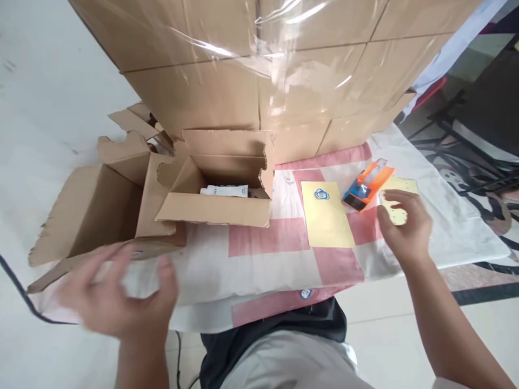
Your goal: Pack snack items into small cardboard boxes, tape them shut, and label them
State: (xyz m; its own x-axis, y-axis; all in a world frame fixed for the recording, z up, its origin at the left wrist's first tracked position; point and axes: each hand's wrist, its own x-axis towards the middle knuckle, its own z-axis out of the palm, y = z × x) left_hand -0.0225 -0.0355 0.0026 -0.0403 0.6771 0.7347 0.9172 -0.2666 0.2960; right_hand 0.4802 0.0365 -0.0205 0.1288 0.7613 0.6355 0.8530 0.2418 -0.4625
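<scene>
My left hand (121, 294) is raised at the front left, blurred, with its fingers spread and nothing visible in them. Behind it lies an open cardboard box (87, 208) on its side. Over the right part of the table hovers my right hand (407, 224), thumb and fingers curved apart. It is nearest to a yellow sheet (405, 186) with small marks, which it partly covers. Just left of it lies an orange and blue tool with a clear part (368, 183), resembling a tape dispenser. A plain yellow sheet (326, 216) bearing a small blue sticker (321, 194) lies farther left.
An open carton (219, 209) holding a white tube (227, 190) stands mid-table. Stacked cartons wrapped in clear film (227, 97) rise behind it. A checked cloth (267, 237) covers the table. A white wall borders the left; a dark chair (486, 113) stands right.
</scene>
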